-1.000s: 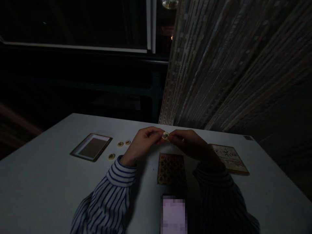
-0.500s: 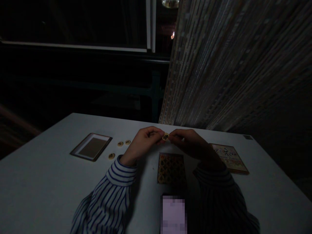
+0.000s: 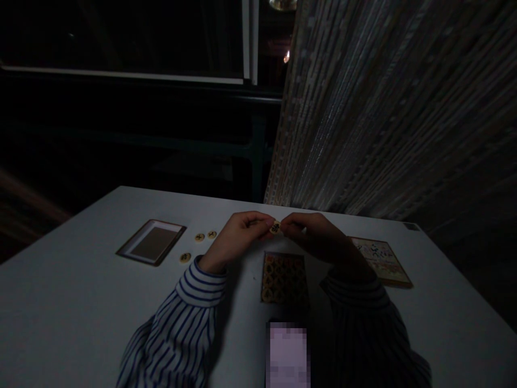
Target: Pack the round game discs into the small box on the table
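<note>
Between my two hands, above the far half of the white table (image 3: 92, 302), is a round wooden xiangqi piece (image 3: 276, 227) with a dark character on its face. My left hand (image 3: 244, 231) pinches its left edge between thumb and fingers. From the other side, my right hand (image 3: 311, 231) grips the right edge with its fingertips. Below the hands lies a square tray of xiangqi pieces (image 3: 284, 277), packed in rows and partly in shadow. Three loose pieces rest left of my left wrist: one nearer piece (image 3: 184, 258), another piece (image 3: 199, 237) and a third piece (image 3: 212, 235).
An open box lid or shallow tray (image 3: 152, 242) lies at the left. A box cover with printed writing (image 3: 382, 261) is at the right, partly behind my right forearm. A phone with a blurred screen (image 3: 288, 353) sits at the near edge. A string curtain (image 3: 343, 108) hangs beyond the table.
The held piece has turned slightly between my fingertips and shifted a touch to the right. Both hands stay almost in place, and the things on the table have not moved.
</note>
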A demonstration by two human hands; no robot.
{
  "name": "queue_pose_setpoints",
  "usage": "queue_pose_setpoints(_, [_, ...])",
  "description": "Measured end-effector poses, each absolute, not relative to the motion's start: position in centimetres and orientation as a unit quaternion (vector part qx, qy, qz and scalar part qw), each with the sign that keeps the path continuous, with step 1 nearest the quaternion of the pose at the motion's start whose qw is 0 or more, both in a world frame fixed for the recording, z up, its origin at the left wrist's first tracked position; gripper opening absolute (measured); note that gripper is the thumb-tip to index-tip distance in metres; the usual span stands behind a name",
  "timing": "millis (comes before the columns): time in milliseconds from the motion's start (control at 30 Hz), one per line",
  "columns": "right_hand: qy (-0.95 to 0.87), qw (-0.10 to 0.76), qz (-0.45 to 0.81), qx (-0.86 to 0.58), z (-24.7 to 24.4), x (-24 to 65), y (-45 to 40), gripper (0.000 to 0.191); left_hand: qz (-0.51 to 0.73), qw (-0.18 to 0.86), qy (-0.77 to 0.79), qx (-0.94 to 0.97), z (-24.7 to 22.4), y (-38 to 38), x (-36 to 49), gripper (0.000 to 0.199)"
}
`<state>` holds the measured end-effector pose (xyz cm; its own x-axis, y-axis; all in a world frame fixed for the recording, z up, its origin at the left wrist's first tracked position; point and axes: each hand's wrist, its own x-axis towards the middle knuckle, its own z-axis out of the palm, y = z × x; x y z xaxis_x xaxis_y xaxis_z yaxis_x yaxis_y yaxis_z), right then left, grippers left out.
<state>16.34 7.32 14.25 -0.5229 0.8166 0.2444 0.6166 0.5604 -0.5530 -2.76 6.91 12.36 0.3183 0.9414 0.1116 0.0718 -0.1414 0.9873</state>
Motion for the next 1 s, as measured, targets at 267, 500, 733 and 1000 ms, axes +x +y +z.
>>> queue_pose_setpoints(267, [-0.846,0.240,0.203,-0.432,14.19,16.34,7.40,0.020,0.423,0.505,0.411,0.630,12.33,6.82,-2.74,0.025])
queue_pose_setpoints(500, [-0.846,0.236,0.193,-0.437,14.28,16.24,7.30,0.021,0.426,0.509,0.420,0.619,12.38,6.79,-2.67,0.023])
queue_pose_setpoints(733, [-0.849,0.235,0.180,-0.438,14.27,16.20,7.24,0.022,0.429,0.517,0.414,0.615,12.20,6.91,-2.69,0.024])
queue_pose_setpoints(1000, [-0.839,0.275,0.182,-0.433,14.38,15.98,7.21,0.020,0.440,0.523,0.414,0.602,12.22,6.98,-2.74,0.022])
